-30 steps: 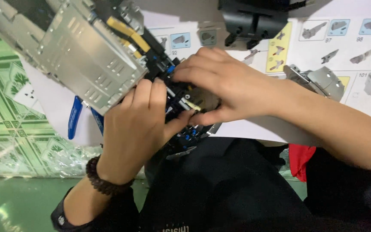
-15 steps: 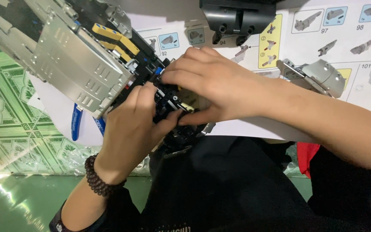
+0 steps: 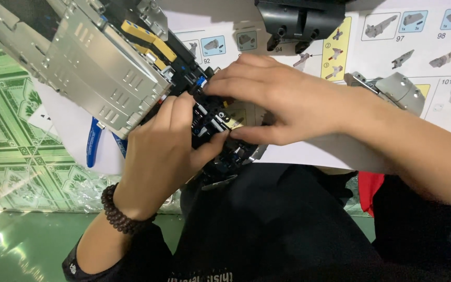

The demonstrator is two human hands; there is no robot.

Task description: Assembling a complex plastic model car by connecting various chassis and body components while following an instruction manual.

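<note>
Brick model (image 3: 105, 78), big grey-panelled build with yellow and black core, lies tilted across instruction sheet (image 3: 392, 47), near end over your lap. Risk, as judgement: you press too hard on black inner section (image 3: 212, 120), pins pop or grey panels shear off; overhanging end could tip off table edge. Your left hand (image 3: 163, 151) cups model from below, thumb clamped on black section. Your right hand (image 3: 283, 104) reaches across, fingertips pinching same section from above. Blue-handled tool (image 3: 94, 143) lies beneath model.
</note>
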